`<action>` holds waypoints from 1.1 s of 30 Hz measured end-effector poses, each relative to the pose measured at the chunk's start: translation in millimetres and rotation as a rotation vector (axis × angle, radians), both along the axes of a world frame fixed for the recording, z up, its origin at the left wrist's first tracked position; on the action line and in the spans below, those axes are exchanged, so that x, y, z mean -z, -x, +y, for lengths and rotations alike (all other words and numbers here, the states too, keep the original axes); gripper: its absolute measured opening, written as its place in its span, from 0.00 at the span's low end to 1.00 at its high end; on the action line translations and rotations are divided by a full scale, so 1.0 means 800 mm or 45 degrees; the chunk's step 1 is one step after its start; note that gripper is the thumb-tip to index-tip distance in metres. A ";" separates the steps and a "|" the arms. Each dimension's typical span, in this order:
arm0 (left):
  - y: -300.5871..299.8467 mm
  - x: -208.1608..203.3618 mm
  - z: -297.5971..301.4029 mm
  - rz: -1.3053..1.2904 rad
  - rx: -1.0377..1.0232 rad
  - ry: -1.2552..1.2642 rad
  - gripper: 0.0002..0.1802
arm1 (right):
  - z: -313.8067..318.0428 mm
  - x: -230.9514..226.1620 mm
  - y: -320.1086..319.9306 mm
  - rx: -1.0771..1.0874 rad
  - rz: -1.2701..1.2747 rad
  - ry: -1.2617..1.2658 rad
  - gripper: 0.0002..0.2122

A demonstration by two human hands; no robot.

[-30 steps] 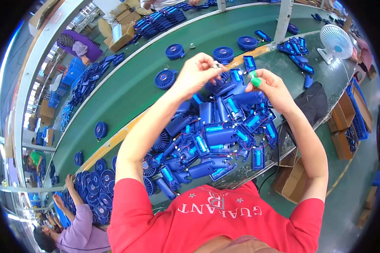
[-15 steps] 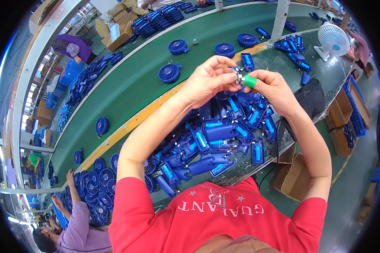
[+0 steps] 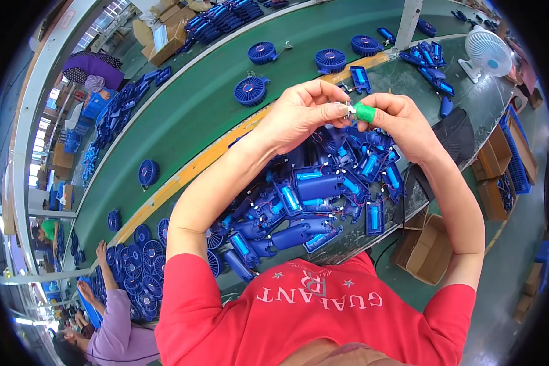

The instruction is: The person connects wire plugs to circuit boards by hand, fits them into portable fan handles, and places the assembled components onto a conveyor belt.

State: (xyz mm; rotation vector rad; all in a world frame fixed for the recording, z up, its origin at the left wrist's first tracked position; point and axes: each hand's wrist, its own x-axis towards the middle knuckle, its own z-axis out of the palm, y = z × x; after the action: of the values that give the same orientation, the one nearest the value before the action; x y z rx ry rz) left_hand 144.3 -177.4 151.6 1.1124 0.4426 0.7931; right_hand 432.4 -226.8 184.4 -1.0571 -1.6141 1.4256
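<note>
Above the pile, my left hand point(image 3: 305, 116) and my right hand point(image 3: 402, 125) meet fingertip to fingertip. Both are closed in a pinch around a small white connector point(image 3: 351, 110). Green tape point(image 3: 365, 112) wraps a finger of the right hand. Whatever else the fingers hold is mostly hidden behind them. Below lies a heap of blue handle housings point(image 3: 320, 189), several with light-blue battery cells, thin wires and tiny white plugs. One housing with a cell point(image 3: 360, 79) lies just beyond my hands.
Round blue fan heads point(image 3: 250, 91) sit on the green conveyor point(image 3: 189, 131) past a yellow edge strip point(image 3: 189, 175). More fan heads point(image 3: 143, 268) crowd the left, beside a person in purple point(image 3: 122, 329). A white desk fan point(image 3: 489, 52) stands at right; cardboard boxes point(image 3: 430, 250) are below the bench.
My hands stay pinched together at nearly the same place, with the right shifted slightly rightward. The view has tilted a little, and the fan heads appear slightly higher and further right.
</note>
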 end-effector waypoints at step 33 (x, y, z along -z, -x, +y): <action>0.022 0.262 0.500 1.451 -0.598 -1.643 0.27 | 0.459 0.223 -0.042 0.144 0.326 0.750 0.07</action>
State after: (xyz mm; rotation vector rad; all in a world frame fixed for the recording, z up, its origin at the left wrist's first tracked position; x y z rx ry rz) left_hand 126.4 222.8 -57.8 2.7548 1.2535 0.7592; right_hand 466.3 140.7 6.3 -1.1979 -0.9533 1.9244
